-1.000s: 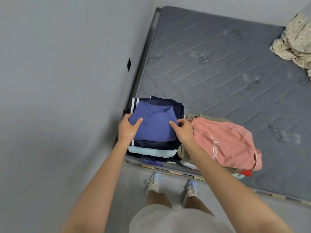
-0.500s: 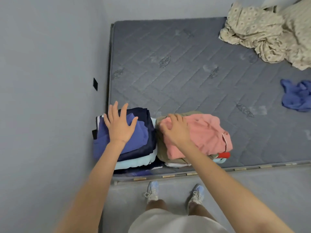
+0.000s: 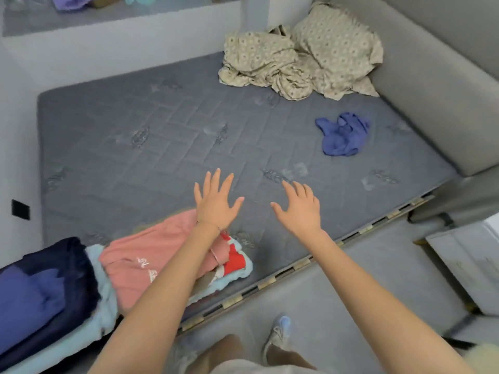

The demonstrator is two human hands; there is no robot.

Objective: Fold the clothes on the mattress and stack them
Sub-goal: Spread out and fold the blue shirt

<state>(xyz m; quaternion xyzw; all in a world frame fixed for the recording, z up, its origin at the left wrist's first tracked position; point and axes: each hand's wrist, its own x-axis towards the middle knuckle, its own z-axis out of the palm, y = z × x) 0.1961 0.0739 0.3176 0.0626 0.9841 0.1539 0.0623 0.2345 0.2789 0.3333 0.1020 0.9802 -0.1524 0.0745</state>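
Two stacks of folded clothes sit at the near left corner of the grey mattress [image 3: 167, 136]: a dark stack topped by a blue garment [image 3: 29, 295], and beside it a stack topped by a pink garment [image 3: 151, 252]. My left hand [image 3: 216, 203] and my right hand [image 3: 299, 209] hover over the bare mattress with fingers spread, holding nothing. A crumpled blue garment [image 3: 341, 137] lies unfolded at the far right, well beyond both hands.
A rumpled beige patterned sheet and pillow [image 3: 302, 55] fill the far right corner. A grey headboard [image 3: 437, 85] runs along the right side, a wall along the left. A white cabinet [image 3: 469, 263] stands on the floor at right.
Both hands have left the two stacks and moved right, out over the bare mattress, with fingers spread. The view has swung right, bringing the blue garment nearer the middle.
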